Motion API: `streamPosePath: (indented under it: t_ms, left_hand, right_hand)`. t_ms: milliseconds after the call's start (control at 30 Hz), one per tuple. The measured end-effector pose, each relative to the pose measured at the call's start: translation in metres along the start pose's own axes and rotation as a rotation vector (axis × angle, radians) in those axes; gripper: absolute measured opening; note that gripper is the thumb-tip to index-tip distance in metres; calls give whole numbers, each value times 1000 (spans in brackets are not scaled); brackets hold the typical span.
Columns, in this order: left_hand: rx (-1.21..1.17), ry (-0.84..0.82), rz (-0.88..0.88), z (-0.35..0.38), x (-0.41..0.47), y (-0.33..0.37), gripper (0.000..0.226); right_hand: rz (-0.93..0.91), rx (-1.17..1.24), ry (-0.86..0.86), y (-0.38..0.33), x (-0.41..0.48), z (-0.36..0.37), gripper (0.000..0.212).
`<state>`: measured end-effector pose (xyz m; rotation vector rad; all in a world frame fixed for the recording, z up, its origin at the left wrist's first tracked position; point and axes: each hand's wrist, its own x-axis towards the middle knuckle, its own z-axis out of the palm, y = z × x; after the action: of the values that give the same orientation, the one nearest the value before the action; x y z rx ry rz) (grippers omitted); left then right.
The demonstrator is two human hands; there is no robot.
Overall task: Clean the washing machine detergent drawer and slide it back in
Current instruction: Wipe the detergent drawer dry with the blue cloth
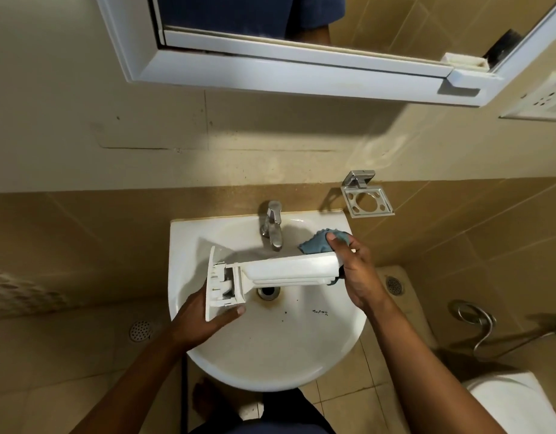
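Bathroom, over the basin: you hold the washing-machine detergent drawer level across the bowl, lengthwise from 9 to 3 o'clock and clear of the porcelain.

Far left, at approx. 8 o'clock from the basin, a round floor drain sits in the tiles. Your left hand comes in from 7 o'clock and grips the drawer's front panel. The thumb is clamped on the panel's lower corner, and the other fingers are curled behind it, out of sight. The panel stands nearly upright at the 9 o'clock end, its inner clips facing right.

The drawer's long white body runs right from there, passing just above the plughole at the bowl's centre. The chrome tap stands at 12 o'clock, behind the drawer.

At the 3 o'clock end, your right hand grasps the drawer's back end through a blue cloth. The thumb presses the cloth down on the top edge, and the fingers are wrapped round the end. A scrap of cloth shows below the drawer.

On the wall at 1 o'clock is a steel holder. Further right are a second floor drain, a spray hose and a toilet. Up top is a mirror cabinet.
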<state>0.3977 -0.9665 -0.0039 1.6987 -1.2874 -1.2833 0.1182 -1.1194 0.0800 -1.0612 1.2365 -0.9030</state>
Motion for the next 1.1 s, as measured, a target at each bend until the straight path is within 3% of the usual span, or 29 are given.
streamPosePath:
  t_ms: [100, 200, 267, 333, 367, 433, 533, 600, 767, 867, 933, 1000, 1100]
  left_hand:
    - [-112, -152, 10, 0, 2, 2, 112]
    - [-373, -401, -55, -3, -1, 9, 130]
    - [-600, -503, -103, -11, -1, 11, 128]
    - [-876, -538, -113, -16, 1, 14, 110]
    - [-987, -489, -159, -16, 4, 16, 100]
    - [-1096, -333, -419, -15, 14, 25, 101]
    - [-1092, -191, -656, -6, 24, 41, 88]
    - [-1100, -134, -687, -2, 22, 51, 67]
    - [-1101, -114, -571, -3, 18, 48, 47]
    - [-1040, -68, -503, 0, 17, 42, 39]
    - [-996, -52, -447, 2, 14, 37, 53]
    - [-911, -24, -361, 5, 16, 30, 67]
    - [-836, 7, -267, 15, 18, 26, 63]
  right_hand:
    - [-62, -37, 174, -1, 1, 10, 27]
    - [-94, 111, 355, 9, 6, 15, 30]
    - [-137, 147, 365, 17, 9, 16, 35]
    - [-181, 159, 346, 20, 8, 16, 39]
    - [-181, 193, 339, 17, 6, 16, 42]
    - [-193, 282, 306, 14, 5, 14, 51]
    - [-134, 343, 285, 15, 10, 14, 19]
    - [-75, 301, 206, 9, 8, 11, 26]
    - [-69, 79, -207, -2, -9, -9, 35]
    - [100, 107, -254, -3, -11, -24, 32]
    - [223, 48, -273, -6, -11, -31, 38]
    - [289, -133, -253, -12, -9, -35, 42]
    - [190, -576, -258, -32, -15, -17, 54]
